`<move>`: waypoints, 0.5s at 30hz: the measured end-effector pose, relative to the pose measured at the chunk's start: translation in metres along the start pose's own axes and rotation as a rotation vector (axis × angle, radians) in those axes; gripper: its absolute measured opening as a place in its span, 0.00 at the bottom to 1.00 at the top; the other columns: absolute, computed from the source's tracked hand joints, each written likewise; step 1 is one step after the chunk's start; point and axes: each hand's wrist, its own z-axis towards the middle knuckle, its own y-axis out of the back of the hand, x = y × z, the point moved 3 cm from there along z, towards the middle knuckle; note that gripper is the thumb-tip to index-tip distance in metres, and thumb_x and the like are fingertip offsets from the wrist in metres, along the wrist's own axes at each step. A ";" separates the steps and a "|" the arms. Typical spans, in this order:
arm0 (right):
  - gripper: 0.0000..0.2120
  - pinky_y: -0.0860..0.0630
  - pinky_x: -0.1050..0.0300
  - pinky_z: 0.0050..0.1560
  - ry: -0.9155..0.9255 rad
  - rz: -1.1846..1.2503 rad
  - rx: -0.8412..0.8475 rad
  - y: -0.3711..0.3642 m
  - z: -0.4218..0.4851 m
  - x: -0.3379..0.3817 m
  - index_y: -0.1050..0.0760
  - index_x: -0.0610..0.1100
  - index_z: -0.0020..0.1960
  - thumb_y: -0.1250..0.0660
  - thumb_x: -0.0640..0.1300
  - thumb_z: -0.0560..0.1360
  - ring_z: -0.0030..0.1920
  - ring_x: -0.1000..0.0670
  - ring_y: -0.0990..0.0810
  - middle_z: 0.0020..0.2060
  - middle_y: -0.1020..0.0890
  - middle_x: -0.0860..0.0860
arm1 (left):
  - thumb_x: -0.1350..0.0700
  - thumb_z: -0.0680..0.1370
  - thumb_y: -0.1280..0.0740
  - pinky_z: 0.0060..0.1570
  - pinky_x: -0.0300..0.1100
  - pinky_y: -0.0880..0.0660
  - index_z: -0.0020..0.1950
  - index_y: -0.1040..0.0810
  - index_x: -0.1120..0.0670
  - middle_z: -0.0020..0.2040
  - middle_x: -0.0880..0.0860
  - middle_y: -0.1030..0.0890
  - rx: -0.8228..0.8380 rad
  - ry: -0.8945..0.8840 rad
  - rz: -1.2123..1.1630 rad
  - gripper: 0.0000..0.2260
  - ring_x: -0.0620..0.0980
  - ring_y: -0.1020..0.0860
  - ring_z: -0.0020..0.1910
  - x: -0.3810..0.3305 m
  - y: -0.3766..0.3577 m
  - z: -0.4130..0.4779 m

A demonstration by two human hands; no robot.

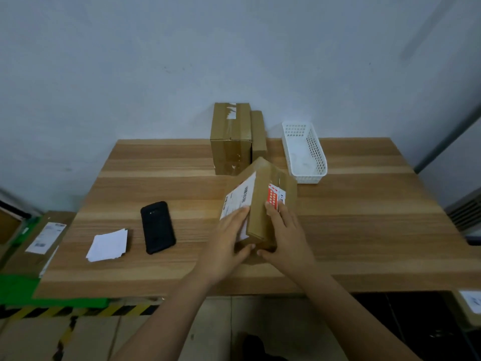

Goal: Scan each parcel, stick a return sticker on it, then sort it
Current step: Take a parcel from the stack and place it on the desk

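A small brown cardboard parcel (260,204) is tilted up on edge near the middle of the wooden table (364,230). It carries a white shipping label with a barcode on its left face and an orange-and-white sticker (274,195) on its right face. My left hand (226,243) holds the parcel's left side, fingers on the label and thumb under the near corner. My right hand (283,235) holds the right side, fingertips at the sticker's lower edge. A black handheld scanner (157,227) lies on the table to the left, beside a stack of white stickers (108,245).
Two taller brown boxes (231,138) stand against the wall at the back. A white perforated basket (304,152) sits at the back right. A labelled parcel (43,241) lies off the table's left edge, and another labelled box (469,306) shows at the lower right.
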 end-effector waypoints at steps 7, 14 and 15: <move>0.58 0.39 0.42 0.73 -0.062 0.113 0.007 0.019 -0.008 -0.052 0.61 0.56 0.78 0.21 0.49 0.65 0.77 0.49 0.47 0.78 0.49 0.53 | 0.35 0.63 0.25 0.73 0.54 0.44 0.79 0.54 0.46 0.79 0.49 0.56 -0.002 0.353 0.005 0.54 0.50 0.56 0.77 0.015 -0.033 0.006; 0.57 0.35 0.50 0.70 -0.151 0.213 0.039 0.015 -0.010 -0.086 0.58 0.51 0.79 0.22 0.49 0.64 0.73 0.52 0.40 0.74 0.39 0.53 | 0.42 0.66 0.22 0.70 0.45 0.37 0.79 0.50 0.51 0.77 0.47 0.52 0.017 0.365 -0.047 0.51 0.48 0.46 0.76 0.009 -0.054 0.013; 0.56 0.35 0.54 0.69 -0.164 0.226 0.035 0.014 -0.011 -0.089 0.56 0.50 0.79 0.22 0.50 0.64 0.72 0.54 0.39 0.73 0.37 0.53 | 0.43 0.66 0.22 0.71 0.45 0.38 0.79 0.49 0.52 0.77 0.47 0.51 0.011 0.364 -0.036 0.51 0.48 0.46 0.76 0.008 -0.055 0.014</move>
